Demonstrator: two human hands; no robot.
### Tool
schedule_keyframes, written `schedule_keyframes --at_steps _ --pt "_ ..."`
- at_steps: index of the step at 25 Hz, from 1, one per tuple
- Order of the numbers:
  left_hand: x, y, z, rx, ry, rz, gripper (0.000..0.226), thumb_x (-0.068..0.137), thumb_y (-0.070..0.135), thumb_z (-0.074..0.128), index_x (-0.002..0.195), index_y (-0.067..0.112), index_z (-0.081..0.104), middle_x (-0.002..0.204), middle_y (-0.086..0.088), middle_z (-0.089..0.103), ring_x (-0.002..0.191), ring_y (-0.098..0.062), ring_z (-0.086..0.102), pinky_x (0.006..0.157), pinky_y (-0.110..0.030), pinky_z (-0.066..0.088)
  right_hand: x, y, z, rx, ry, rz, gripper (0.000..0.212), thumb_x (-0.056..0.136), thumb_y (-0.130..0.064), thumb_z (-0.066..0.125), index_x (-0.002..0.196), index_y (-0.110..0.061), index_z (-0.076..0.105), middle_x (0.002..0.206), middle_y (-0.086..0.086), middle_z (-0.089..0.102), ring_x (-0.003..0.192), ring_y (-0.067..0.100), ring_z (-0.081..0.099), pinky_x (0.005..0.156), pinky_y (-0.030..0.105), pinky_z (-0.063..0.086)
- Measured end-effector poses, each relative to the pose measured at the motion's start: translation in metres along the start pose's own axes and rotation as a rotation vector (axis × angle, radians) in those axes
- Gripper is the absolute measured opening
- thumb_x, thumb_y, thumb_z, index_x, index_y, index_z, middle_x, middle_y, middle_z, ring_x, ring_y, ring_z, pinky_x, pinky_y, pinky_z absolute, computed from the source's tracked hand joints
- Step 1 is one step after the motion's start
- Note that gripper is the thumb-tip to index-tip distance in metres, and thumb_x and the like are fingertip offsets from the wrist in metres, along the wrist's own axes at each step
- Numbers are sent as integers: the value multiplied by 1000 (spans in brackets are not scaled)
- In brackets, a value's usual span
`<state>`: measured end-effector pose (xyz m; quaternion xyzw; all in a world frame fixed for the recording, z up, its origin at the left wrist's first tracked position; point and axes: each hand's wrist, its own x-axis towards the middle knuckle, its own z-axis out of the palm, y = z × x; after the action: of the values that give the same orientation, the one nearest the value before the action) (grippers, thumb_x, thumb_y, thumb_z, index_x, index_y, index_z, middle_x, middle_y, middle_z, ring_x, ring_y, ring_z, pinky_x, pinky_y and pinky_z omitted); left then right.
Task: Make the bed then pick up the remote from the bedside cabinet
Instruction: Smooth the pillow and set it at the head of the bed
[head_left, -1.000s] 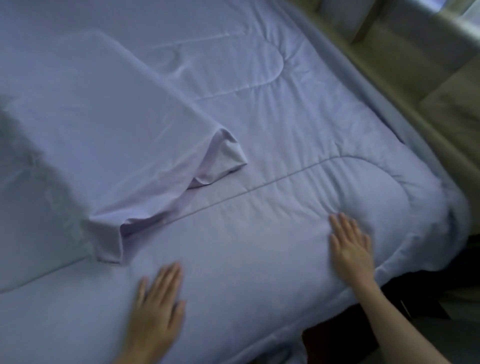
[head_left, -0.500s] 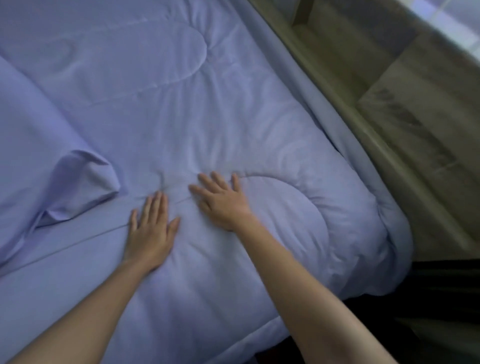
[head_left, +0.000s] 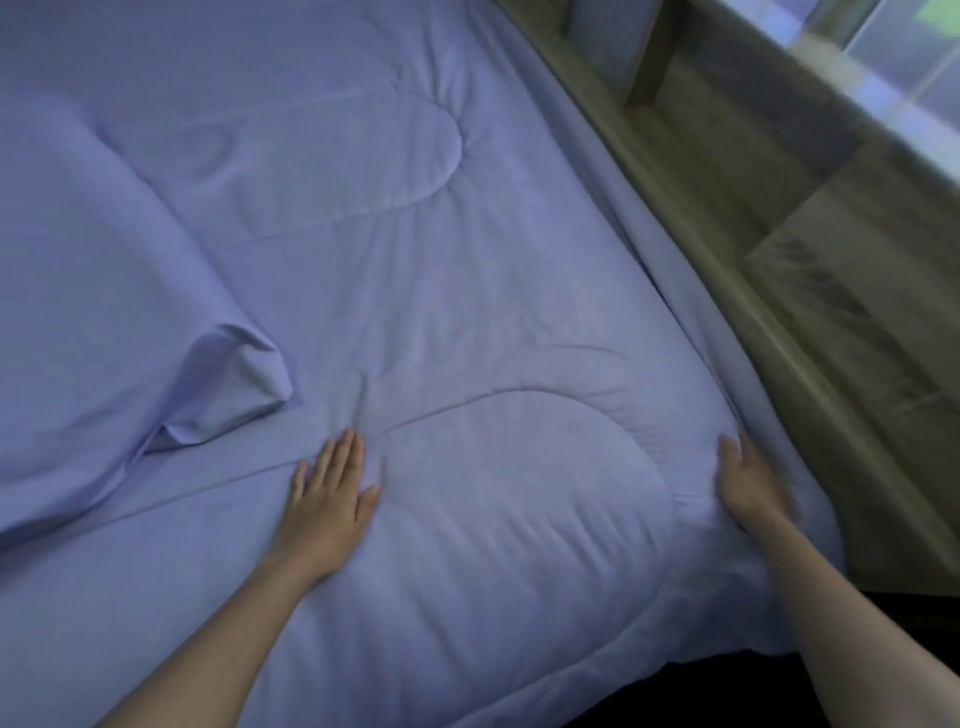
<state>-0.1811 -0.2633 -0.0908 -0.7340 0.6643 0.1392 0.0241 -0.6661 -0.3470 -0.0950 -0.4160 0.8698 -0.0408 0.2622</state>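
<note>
A pale lilac quilted comforter (head_left: 467, 270) covers the bed and fills most of the view. A pillow in a matching lilac case (head_left: 93, 322) lies on it at the left, its open end facing the middle. My left hand (head_left: 330, 493) lies flat on the comforter near the stitched seam, fingers straight. My right hand (head_left: 748, 483) presses flat on the comforter's right edge near the bed's corner, slightly blurred. No remote and no bedside cabinet show in the view.
A wooden shelf unit or bed surround (head_left: 810, 218) runs along the right side of the bed, with a window (head_left: 904, 57) above it. Dark floor (head_left: 753, 696) shows below the bed's near corner.
My right hand has slid from beside the left hand out to the comforter's right edge. The left hand has stayed near the seam. The view has shifted a little to the left.
</note>
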Motion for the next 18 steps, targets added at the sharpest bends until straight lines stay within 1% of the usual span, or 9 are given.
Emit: schedule_keyframes --at_steps 3,4,5,8,11,12,14,16,18 --pt "-35 -15 -22 -95 -39 88 85 79 61 13 146 11 32 153 4 25 141 -18 33 113 -46 25 16 -6 -8 -75 -125 199 79 92 -58 22 145 1 32 152 22 31 141 39 28 117 50 19" --pt "-46 -22 -37 -172 -48 109 83 77 56 15 147 14 30 151 12 21 141 -11 31 117 -41 23 5 -31 -11 -120 -111 203 74 91 -53 30 142 -1 38 149 22 36 138 39 32 115 52 23" --pt "-56 -30 -57 -238 28 128 76 78 48 20 145 15 34 147 16 25 137 -8 34 116 -34 26 -14 -64 -12 -175 -79 169 65 89 -47 38 138 -4 43 144 20 42 134 38 37 112 53 29" --pt "-78 -82 -114 -329 531 68 48 85 20 39 129 12 56 132 3 57 117 -12 52 102 -24 37 -92 -180 4 -274 -6 -138 51 91 -39 45 134 -13 47 141 17 45 131 35 38 107 50 30" --pt "-85 -159 -155 -380 797 -343 45 81 16 47 123 4 57 124 -14 61 112 -30 56 97 -38 42 -162 -287 50 -104 -208 -457 49 91 -31 54 134 -7 49 133 24 54 124 37 49 104 38 38" --pt "-86 -188 -166 -405 811 -531 45 81 15 52 124 4 55 125 -18 60 112 -36 56 94 -43 44 -186 -319 69 -95 -272 -540 49 90 -29 56 133 -7 50 132 23 55 122 36 51 101 36 39" --pt "-82 -239 -173 -446 636 -796 53 83 22 61 132 5 47 131 -22 53 116 -40 53 95 -48 43 -231 -375 98 -103 -338 -678 49 91 -31 55 134 -10 48 135 19 53 123 33 51 99 34 39" --pt "-70 -274 -167 -560 402 -846 71 83 41 63 139 6 38 138 -21 48 123 -39 49 100 -47 42 -263 -423 120 -87 -364 -791 50 93 -33 52 136 -10 45 137 18 50 125 33 49 98 34 39" --pt "-51 -303 -159 -747 321 -882 83 79 53 64 138 3 36 140 -23 46 126 -39 47 103 -44 41 -284 -472 149 7 -400 -807 53 95 -34 49 139 -7 40 137 21 50 124 35 50 98 35 39"
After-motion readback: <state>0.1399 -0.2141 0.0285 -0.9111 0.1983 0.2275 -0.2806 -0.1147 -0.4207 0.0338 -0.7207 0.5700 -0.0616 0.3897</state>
